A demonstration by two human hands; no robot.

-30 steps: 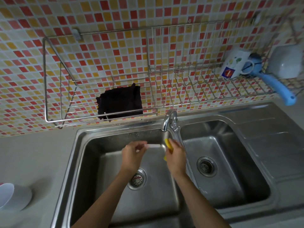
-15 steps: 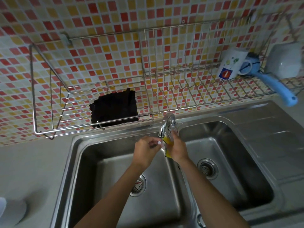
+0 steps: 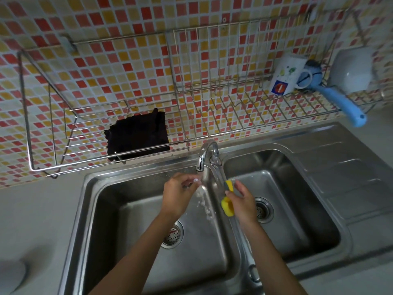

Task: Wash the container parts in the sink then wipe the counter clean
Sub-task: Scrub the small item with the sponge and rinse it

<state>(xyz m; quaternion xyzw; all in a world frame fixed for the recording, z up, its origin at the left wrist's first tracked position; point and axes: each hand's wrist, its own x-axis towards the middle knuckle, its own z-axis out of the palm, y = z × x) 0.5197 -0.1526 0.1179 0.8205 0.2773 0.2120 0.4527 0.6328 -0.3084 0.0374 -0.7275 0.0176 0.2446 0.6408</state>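
Left hand [image 3: 179, 195]: fingers curled, the tips pinching a small pale container part [image 3: 195, 181]; its shape is too small to make out.
Right hand [image 3: 244, 204]: fingers and thumb wrapped round a yellow sponge [image 3: 226, 206], whose dark scouring face shows at the far end.
Water stream [image 3: 202, 199]: falls just beside the left hand's fingertips, between the two hands.
Faucet [image 3: 207, 153]: just beyond the pinched container part, with the spout mouth above it.
Sink [image 3: 138, 170]: double basin; the left hand is over the left basin, the right hand over the divider and the right basin.
Drains: left drain [image 3: 172, 233] lies below the left hand's wrist; right drain [image 3: 263, 209] is just beside the right hand.
Wire rack [image 3: 223, 99]: on the tiled wall beyond both hands; it holds a black cloth [image 3: 137, 135] beyond the left hand, and a mug [image 3: 285, 75], a blue-handled utensil [image 3: 342, 103] and a white bowl [image 3: 352, 71] well beyond the right hand.
Counter [image 3: 38, 220]: left of the left hand, past the sink rim.
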